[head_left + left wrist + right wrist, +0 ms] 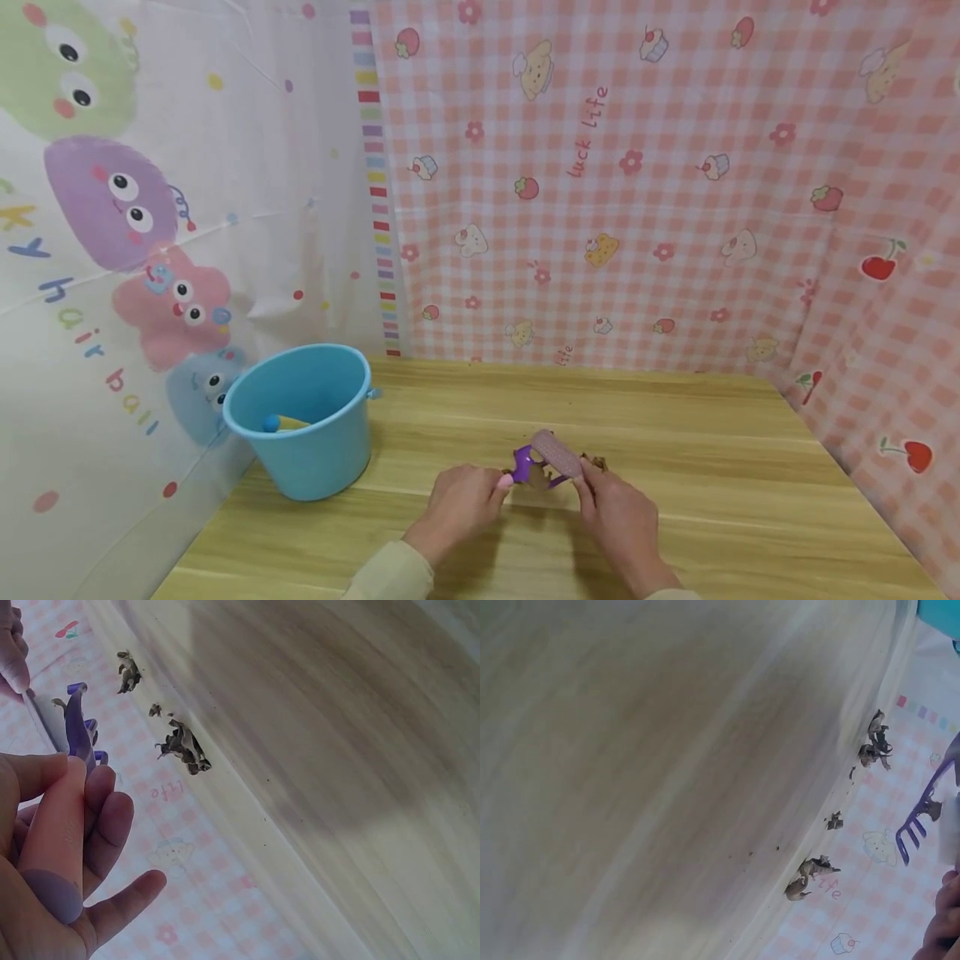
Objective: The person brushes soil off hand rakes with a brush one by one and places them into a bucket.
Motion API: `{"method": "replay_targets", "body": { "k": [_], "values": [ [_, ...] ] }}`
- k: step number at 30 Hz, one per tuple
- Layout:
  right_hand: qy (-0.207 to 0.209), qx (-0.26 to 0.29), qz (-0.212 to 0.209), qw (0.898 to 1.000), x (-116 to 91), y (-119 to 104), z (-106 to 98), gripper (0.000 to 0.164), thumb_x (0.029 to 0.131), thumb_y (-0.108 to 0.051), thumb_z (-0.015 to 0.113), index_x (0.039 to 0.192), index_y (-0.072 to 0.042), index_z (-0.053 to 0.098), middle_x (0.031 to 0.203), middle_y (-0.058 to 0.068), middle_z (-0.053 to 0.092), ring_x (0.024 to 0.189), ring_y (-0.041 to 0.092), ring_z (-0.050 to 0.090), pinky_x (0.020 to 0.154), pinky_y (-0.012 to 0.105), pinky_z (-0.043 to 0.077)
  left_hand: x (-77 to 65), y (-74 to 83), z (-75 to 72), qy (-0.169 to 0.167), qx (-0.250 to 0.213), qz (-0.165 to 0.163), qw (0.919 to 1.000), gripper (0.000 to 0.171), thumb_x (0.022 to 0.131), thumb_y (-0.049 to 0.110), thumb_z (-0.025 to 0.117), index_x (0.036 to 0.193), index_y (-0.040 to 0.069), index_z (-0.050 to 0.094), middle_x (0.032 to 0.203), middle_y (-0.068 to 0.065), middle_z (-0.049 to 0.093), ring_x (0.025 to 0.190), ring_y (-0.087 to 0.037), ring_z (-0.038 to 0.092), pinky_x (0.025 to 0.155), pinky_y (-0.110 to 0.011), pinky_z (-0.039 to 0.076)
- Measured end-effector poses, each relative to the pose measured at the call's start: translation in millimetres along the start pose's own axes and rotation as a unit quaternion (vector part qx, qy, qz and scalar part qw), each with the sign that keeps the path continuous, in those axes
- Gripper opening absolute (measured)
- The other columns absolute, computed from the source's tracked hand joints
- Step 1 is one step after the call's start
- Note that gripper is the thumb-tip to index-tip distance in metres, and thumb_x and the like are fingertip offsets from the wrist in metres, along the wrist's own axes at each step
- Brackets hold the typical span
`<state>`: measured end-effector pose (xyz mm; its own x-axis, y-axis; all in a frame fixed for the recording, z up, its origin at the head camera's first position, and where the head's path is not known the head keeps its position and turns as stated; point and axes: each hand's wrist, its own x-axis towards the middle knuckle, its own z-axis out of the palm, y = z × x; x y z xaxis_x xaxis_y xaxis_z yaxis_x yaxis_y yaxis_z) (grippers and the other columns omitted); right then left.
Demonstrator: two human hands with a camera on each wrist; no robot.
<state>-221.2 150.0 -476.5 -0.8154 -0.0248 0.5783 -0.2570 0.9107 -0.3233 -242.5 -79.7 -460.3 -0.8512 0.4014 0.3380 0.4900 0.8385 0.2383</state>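
Note:
My left hand (465,500) grips the pink handle of a small toy rake (522,464) with purple tines. Fingers and thumb wrap the handle in the left wrist view. My right hand (622,508) pinches one end of a flat, oblong, dusky-pink textured piece (557,454) whose exact kind I cannot tell. The piece is tilted close beside the rake's tines. A dried brown leaf (931,809) is at the tines in the right wrist view. More shrivelled leaves (186,746) lie on the table around the tools, with small clumps (810,877) and crumbs among them.
To the left on the wooden table (712,533) stands a light-blue bucket (315,467). Inside it lies a yellow object with a blue round end (272,423). Printed cloths (600,200) hang behind and at both sides of the table.

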Motion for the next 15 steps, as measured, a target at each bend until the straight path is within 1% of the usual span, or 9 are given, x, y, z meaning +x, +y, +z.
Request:
{"method": "replay_targets", "body": {
  "k": [2, 6, 10, 13, 15],
  "values": [
    [-0.005, -0.003, 0.01, 1.0, -0.3, 1.2, 0.3, 0.028, 0.09, -0.022, 0.072, 0.116, -0.011, 0.073, 0.081, 0.008, 0.07, 0.059, 0.028, 0.063, 0.046, 0.04, 0.044, 0.1, 0.6, -0.4, -0.002, -0.002, 0.001, 1.0, 0.044, 0.1, 0.032, 0.057, 0.06, 0.021, 0.043, 0.051, 0.012, 0.035, 0.047, -0.005, 0.035, 0.047, -0.023, 0.032],
    [-0.011, -0.017, 0.037, 0.999, -0.4, 5.7, -1.5, 0.028, 0.092, -0.023, 0.069, 0.117, -0.01, 0.071, 0.076, 0.007, 0.066, 0.058, 0.029, 0.061, 0.044, 0.042, 0.043, -0.1, 0.4, -1.0, -0.009, -0.008, -0.011, 0.9999, 0.043, 0.1, 0.032, 0.058, 0.061, 0.021, 0.044, 0.051, 0.011, 0.035, 0.047, -0.004, 0.035, 0.047, -0.023, 0.033],
    [0.003, -0.014, 0.06, 0.998, 0.8, 7.7, -4.7, 0.028, 0.094, -0.024, 0.067, 0.118, -0.011, 0.071, 0.071, 0.006, 0.062, 0.055, 0.028, 0.057, 0.043, 0.042, 0.041, -0.2, -1.1, -0.5, -0.017, -0.016, -0.027, 0.9994, 0.041, 0.099, 0.031, 0.059, 0.061, 0.022, 0.046, 0.052, 0.011, 0.038, 0.048, -0.005, 0.037, 0.049, -0.023, 0.034],
    [0.01, -0.004, 0.057, 0.998, 2.2, 6.3, -5.2, 0.027, 0.093, -0.024, 0.068, 0.118, -0.012, 0.072, 0.071, 0.007, 0.063, 0.055, 0.027, 0.057, 0.044, 0.042, 0.041, -0.8, -1.9, 0.2, -0.017, -0.017, -0.029, 0.9993, 0.042, 0.1, 0.031, 0.059, 0.061, 0.021, 0.046, 0.052, 0.01, 0.038, 0.049, -0.006, 0.037, 0.049, -0.023, 0.034],
    [0.005, 0.004, 0.038, 0.999, 2.5, 4.0, -4.6, 0.028, 0.092, -0.024, 0.07, 0.117, -0.012, 0.072, 0.074, 0.007, 0.066, 0.055, 0.025, 0.058, 0.044, 0.041, 0.042, -1.0, -2.0, 0.6, -0.015, -0.016, -0.028, 0.9994, 0.043, 0.1, 0.031, 0.058, 0.06, 0.021, 0.045, 0.052, 0.01, 0.037, 0.048, -0.006, 0.037, 0.048, -0.023, 0.034]
  ]
}}
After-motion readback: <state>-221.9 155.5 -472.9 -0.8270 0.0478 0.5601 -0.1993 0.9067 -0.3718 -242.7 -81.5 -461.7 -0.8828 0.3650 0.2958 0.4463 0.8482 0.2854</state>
